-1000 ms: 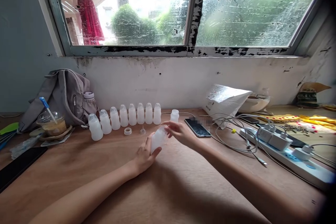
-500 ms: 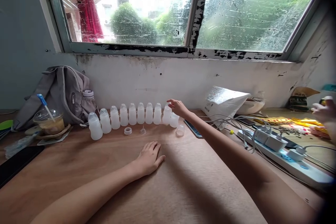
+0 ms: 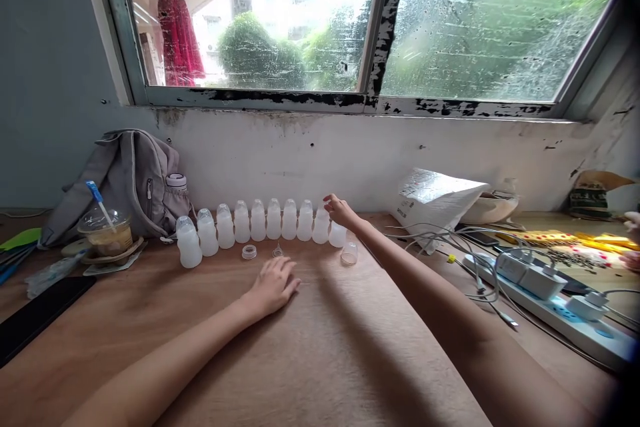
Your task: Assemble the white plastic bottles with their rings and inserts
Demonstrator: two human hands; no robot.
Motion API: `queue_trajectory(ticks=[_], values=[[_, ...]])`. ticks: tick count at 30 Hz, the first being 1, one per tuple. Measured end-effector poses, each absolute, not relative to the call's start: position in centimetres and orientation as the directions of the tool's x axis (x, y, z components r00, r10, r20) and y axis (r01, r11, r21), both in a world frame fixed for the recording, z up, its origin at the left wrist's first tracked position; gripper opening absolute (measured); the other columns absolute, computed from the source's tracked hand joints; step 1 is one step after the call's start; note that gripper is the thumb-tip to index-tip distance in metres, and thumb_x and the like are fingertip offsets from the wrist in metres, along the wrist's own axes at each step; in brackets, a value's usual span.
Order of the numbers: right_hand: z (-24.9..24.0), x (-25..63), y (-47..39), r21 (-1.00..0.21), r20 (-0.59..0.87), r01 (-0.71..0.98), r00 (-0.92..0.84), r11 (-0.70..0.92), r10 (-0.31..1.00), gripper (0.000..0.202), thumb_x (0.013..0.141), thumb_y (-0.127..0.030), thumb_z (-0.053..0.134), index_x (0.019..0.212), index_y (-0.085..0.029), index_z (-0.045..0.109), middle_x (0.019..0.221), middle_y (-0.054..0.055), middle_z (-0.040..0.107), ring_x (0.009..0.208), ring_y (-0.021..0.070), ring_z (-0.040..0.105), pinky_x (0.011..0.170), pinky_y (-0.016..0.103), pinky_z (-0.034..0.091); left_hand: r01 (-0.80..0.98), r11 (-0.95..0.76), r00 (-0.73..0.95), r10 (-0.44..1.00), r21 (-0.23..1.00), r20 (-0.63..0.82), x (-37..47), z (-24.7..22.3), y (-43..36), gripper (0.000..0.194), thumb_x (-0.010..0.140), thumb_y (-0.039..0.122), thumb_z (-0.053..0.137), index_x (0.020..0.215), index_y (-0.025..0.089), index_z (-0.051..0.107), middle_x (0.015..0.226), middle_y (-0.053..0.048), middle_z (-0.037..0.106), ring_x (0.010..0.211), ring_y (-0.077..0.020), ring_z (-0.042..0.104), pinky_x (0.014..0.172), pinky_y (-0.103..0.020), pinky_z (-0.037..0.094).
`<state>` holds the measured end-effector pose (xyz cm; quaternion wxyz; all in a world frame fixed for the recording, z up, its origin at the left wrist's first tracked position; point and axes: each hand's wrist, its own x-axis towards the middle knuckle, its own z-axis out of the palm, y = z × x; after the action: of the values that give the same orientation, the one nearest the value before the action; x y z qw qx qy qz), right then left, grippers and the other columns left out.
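A row of frosted baby bottles (image 3: 273,220) with clear domed caps stands along the back of the table. My right hand (image 3: 341,211) reaches over its right end. Its fingers are loosely curved and apart, close to the cap of the second-to-last bottle (image 3: 321,227); contact is unclear. Below that hand stands the last bottle (image 3: 337,235), its top hidden. My left hand (image 3: 274,285) is open, palm down on the table, fingertips just short of a clear bottle nipple (image 3: 277,251). A white collar ring (image 3: 249,251) lies left of the nipple. A clear cap (image 3: 349,253) sits at the right.
At the left are a grey backpack (image 3: 135,180), an iced drink cup (image 3: 106,232) and a black phone-like slab (image 3: 45,310). A silvery pouch (image 3: 435,203), cables and a power strip (image 3: 555,310) lie right. Another person's hand (image 3: 634,223) shows at the right edge.
My left hand has slid forward and left, closer to the nipple. My right fingers have eased slightly off the second-to-last bottle's cap. The other person's hand has moved mostly out of view.
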<state>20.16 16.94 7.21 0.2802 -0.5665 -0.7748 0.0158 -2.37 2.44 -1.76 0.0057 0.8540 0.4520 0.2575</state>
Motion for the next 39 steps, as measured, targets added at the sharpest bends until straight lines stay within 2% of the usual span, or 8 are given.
queue_trajectory(ticks=[6, 9, 11, 15, 21, 29, 32, 39], values=[[7.3, 20.2, 16.6, -0.354, 0.471, 0.846, -0.207, 0.399, 0.858, 0.028, 0.081, -0.021, 0.041, 0.107, -0.014, 0.046, 0.097, 0.012, 0.057, 0.090, 0.0198, 0.051, 0.074, 0.030, 0.039, 0.845, -0.415, 0.180, 0.815, 0.338, 0.551, -8.0, -1.6, 7.3, 0.034, 0.079, 0.030, 0.045, 0.110, 0.017, 0.048, 0.111, -0.009, 0.052, 0.105, -0.0217, 0.046, 0.090, -0.036, 0.037], [7.4, 19.3, 15.3, -0.322, 0.643, 0.817, -0.181, 0.478, 0.744, 0.027, 0.083, -0.021, 0.037, 0.107, -0.014, 0.045, 0.104, 0.012, 0.053, 0.098, 0.0206, 0.047, 0.081, 0.032, 0.036, 0.861, -0.339, 0.098, 0.842, 0.379, 0.530, -10.0, -2.4, 8.7, 0.038, 0.076, 0.032, 0.048, 0.110, 0.016, 0.048, 0.109, -0.009, 0.054, 0.103, -0.0229, 0.047, 0.088, -0.035, 0.039], [6.7, 18.0, 14.0, -0.281, 0.735, 0.770, -0.211, 0.573, 0.644, 0.024, 0.084, -0.018, 0.032, 0.100, -0.015, 0.050, 0.095, 0.010, 0.056, 0.091, 0.0187, 0.050, 0.079, 0.030, 0.037, 0.879, -0.288, 0.080, 0.874, 0.379, 0.479, -10.7, -2.9, 9.0, 0.041, 0.073, 0.035, 0.050, 0.110, 0.016, 0.048, 0.108, -0.010, 0.055, 0.102, -0.0248, 0.049, 0.086, -0.037, 0.039], [3.3, 14.0, 11.6, -0.226, 0.604, 0.694, -0.450, 0.683, 0.657, 0.019, 0.081, -0.014, 0.038, 0.088, -0.016, 0.056, 0.085, 0.007, 0.059, 0.080, 0.0164, 0.052, 0.072, 0.027, 0.039, 0.894, -0.274, 0.110, 0.902, 0.355, 0.418, -11.0, -3.2, 8.9, 0.037, 0.074, 0.039, 0.049, 0.104, 0.018, 0.053, 0.101, -0.008, 0.060, 0.096, -0.0255, 0.052, 0.082, -0.038, 0.041], [-2.1, 9.9, 10.7, -0.245, 0.413, 0.754, -0.488, 0.610, 0.769, 0.019, 0.078, -0.025, 0.050, 0.093, -0.014, 0.055, 0.092, 0.012, 0.056, 0.088, 0.0213, 0.049, 0.077, 0.032, 0.037, 0.844, -0.346, 0.109, 0.858, 0.409, 0.501, -10.1, -2.7, 8.5, 0.034, 0.076, 0.039, 0.048, 0.102, 0.018, 0.055, 0.098, -0.007, 0.061, 0.094, -0.0224, 0.054, 0.083, -0.035, 0.042], [-2.3, 10.8, 8.6, -0.309, 0.453, 0.593, -0.595, 0.743, 0.664, 0.010, 0.078, -0.022, 0.052, 0.084, -0.016, 0.055, 0.087, 0.007, 0.056, 0.087, 0.0177, 0.048, 0.077, 0.030, 0.039, 0.613, -0.497, 0.130, 0.830, 0.614, 0.542, -8.2, -1.7, 7.2, 0.035, 0.078, 0.041, 0.047, 0.104, 0.019, 0.052, 0.102, -0.005, 0.060, 0.093, -0.0171, 0.055, 0.082, -0.030, 0.044], [-2.1, 11.3, 7.7, -0.350, 0.493, 0.509, -0.614, 0.787, 0.616, 0.012, 0.080, -0.023, 0.049, 0.088, -0.018, 0.056, 0.089, 0.006, 0.057, 0.088, 0.0171, 0.048, 0.079, 0.029, 0.039, 0.572, -0.567, 0.197, 0.797, 0.593, 0.571, -7.5, -1.4, 6.4, 0.036, 0.077, 0.041, 0.049, 0.106, 0.020, 0.052, 0.103, -0.004, 0.059, 0.094, -0.0166, 0.054, 0.082, -0.029, 0.044], [-2.2, 11.6, 7.9, -0.464, 0.576, 0.586, -0.371, 0.665, 0.729, 0.020, 0.085, -0.018, 0.036, 0.081, -0.018, 0.056, 0.082, 0.006, 0.060, 0.080, 0.0166, 0.051, 0.074, 0.029, 0.040, 0.645, -0.611, 0.358, 0.772, 0.460, 0.525, -6.5, -1.5, 5.7, 0.036, 0.074, 0.040, 0.054, 0.104, 0.021, 0.053, 0.098, -0.005, 0.061, 0.092, -0.0191, 0.053, 0.083, -0.034, 0.041]])
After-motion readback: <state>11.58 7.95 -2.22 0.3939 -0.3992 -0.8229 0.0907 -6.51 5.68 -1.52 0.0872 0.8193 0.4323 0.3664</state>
